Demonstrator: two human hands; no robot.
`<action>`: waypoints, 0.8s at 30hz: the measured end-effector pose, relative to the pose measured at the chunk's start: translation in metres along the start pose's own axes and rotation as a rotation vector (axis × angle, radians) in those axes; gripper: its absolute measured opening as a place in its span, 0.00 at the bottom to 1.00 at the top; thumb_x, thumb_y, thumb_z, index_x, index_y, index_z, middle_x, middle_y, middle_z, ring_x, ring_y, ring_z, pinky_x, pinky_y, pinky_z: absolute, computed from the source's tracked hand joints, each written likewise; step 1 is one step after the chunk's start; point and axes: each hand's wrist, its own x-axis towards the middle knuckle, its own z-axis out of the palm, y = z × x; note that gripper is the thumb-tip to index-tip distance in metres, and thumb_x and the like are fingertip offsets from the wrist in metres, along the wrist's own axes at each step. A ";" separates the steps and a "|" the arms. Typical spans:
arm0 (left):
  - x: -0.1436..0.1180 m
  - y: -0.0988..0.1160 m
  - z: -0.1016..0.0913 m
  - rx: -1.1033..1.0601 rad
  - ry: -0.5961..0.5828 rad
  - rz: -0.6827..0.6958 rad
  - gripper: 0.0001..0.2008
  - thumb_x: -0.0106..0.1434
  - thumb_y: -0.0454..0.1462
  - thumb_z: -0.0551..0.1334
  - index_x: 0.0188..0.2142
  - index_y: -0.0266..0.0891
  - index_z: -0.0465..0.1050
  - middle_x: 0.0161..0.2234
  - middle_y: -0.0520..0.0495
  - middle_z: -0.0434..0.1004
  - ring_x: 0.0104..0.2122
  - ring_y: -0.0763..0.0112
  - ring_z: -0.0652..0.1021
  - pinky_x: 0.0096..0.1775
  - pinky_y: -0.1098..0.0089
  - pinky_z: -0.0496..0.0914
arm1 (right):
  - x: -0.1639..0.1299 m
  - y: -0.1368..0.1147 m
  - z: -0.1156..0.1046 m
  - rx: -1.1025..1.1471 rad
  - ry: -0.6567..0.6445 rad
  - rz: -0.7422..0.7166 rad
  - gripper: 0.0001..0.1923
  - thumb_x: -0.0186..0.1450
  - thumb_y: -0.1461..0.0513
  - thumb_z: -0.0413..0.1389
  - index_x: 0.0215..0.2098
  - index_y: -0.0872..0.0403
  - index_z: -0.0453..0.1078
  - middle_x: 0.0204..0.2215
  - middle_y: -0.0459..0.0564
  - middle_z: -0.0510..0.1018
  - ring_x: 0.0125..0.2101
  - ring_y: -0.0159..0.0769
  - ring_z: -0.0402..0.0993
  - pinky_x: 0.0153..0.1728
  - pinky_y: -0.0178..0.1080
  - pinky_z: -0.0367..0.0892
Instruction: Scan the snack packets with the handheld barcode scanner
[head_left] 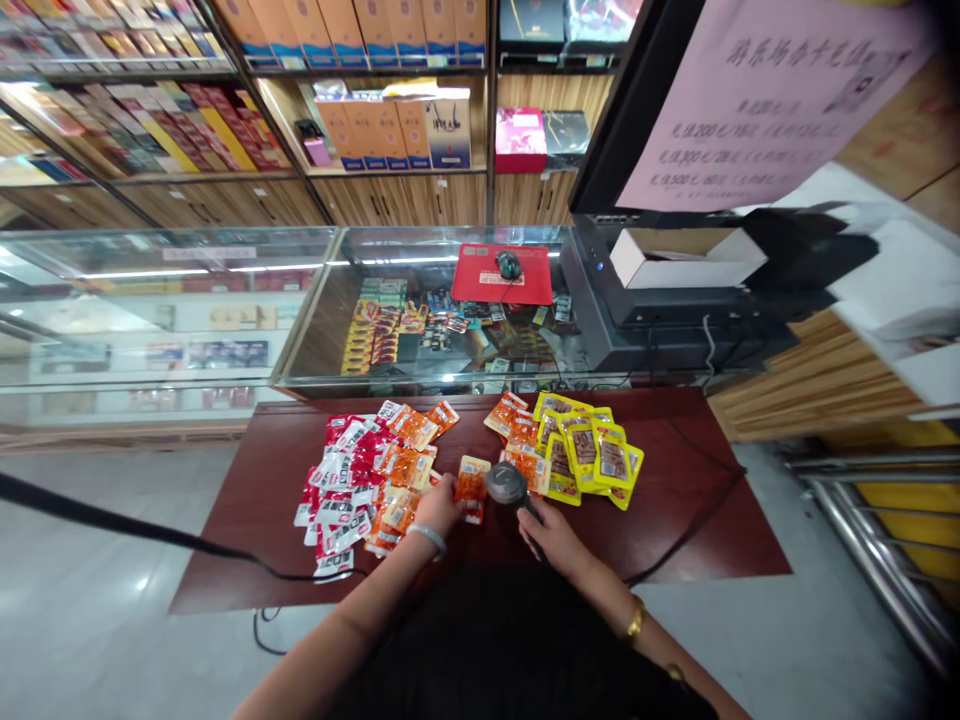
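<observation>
At lower centre of the frame, the left hand [437,505] pinches an orange snack packet [472,483] by its edge on the dark red table [697,520]. The right hand [550,535] is closed around a handheld scanner [508,484], held just beside the packet, between the red-and-white pile [337,490] and the yellow packets [592,455].

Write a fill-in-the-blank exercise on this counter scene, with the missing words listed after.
1. The left hand holds an ____ packet.
2. The right hand grips a handheld ____ over that packet.
3. The yellow packets lie to the ____ of the red-and-white packets.
4. A mouse sits on a ____ pad on the glass case.

Missing words: orange; scanner; right; red
</observation>
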 end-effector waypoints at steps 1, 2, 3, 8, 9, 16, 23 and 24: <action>0.000 0.002 0.004 -0.065 -0.020 0.014 0.17 0.55 0.44 0.68 0.39 0.41 0.67 0.33 0.49 0.79 0.35 0.65 0.79 0.36 0.70 0.67 | 0.000 0.001 0.000 0.003 0.009 -0.001 0.23 0.62 0.41 0.54 0.36 0.52 0.65 0.17 0.37 0.63 0.15 0.27 0.55 0.16 0.32 0.53; 0.001 0.006 0.009 -0.134 -0.042 0.034 0.17 0.54 0.43 0.69 0.39 0.41 0.67 0.33 0.50 0.79 0.35 0.66 0.78 0.36 0.71 0.68 | 0.000 0.002 0.000 0.006 0.017 -0.001 0.23 0.63 0.41 0.54 0.36 0.52 0.65 0.16 0.37 0.63 0.15 0.27 0.55 0.16 0.32 0.52; 0.002 0.012 0.014 -0.203 -0.063 0.064 0.17 0.53 0.42 0.70 0.39 0.40 0.68 0.33 0.50 0.79 0.35 0.67 0.78 0.37 0.71 0.69 | 0.000 0.002 0.000 0.009 0.020 0.002 0.24 0.63 0.41 0.54 0.37 0.52 0.65 0.16 0.37 0.63 0.14 0.27 0.54 0.16 0.32 0.52; 0.004 0.042 0.030 -0.418 -0.133 0.270 0.22 0.51 0.35 0.70 0.46 0.39 0.70 0.44 0.44 0.80 0.43 0.63 0.79 0.46 0.65 0.72 | -0.001 -0.003 0.000 -0.008 0.031 -0.007 0.24 0.62 0.41 0.54 0.38 0.53 0.67 0.17 0.38 0.62 0.16 0.28 0.55 0.17 0.32 0.52; 0.004 0.042 0.029 -0.414 -0.132 0.273 0.23 0.51 0.35 0.70 0.47 0.39 0.71 0.45 0.43 0.80 0.45 0.62 0.78 0.48 0.64 0.71 | -0.001 -0.003 -0.001 -0.020 0.037 -0.010 0.24 0.62 0.41 0.54 0.38 0.53 0.67 0.17 0.38 0.63 0.16 0.29 0.56 0.17 0.32 0.53; -0.013 -0.022 -0.009 0.006 0.126 0.079 0.15 0.59 0.37 0.63 0.46 0.39 0.71 0.44 0.43 0.77 0.46 0.62 0.76 0.50 0.64 0.68 | 0.000 0.000 -0.001 -0.074 0.009 0.016 0.22 0.64 0.43 0.53 0.35 0.53 0.65 0.19 0.39 0.65 0.17 0.29 0.58 0.17 0.32 0.53; -0.048 -0.068 -0.025 0.330 0.348 -0.180 0.35 0.55 0.47 0.66 0.61 0.41 0.61 0.60 0.37 0.63 0.57 0.50 0.66 0.54 0.57 0.62 | 0.004 -0.006 0.008 -0.169 -0.070 0.006 0.21 0.65 0.44 0.53 0.36 0.52 0.67 0.16 0.38 0.65 0.15 0.29 0.57 0.18 0.33 0.56; -0.050 -0.070 -0.023 0.343 0.347 -0.192 0.36 0.56 0.47 0.66 0.62 0.40 0.60 0.60 0.36 0.62 0.57 0.50 0.66 0.54 0.57 0.62 | 0.005 -0.007 0.009 -0.189 -0.084 -0.001 0.20 0.65 0.44 0.53 0.36 0.52 0.68 0.16 0.39 0.65 0.15 0.30 0.59 0.19 0.33 0.57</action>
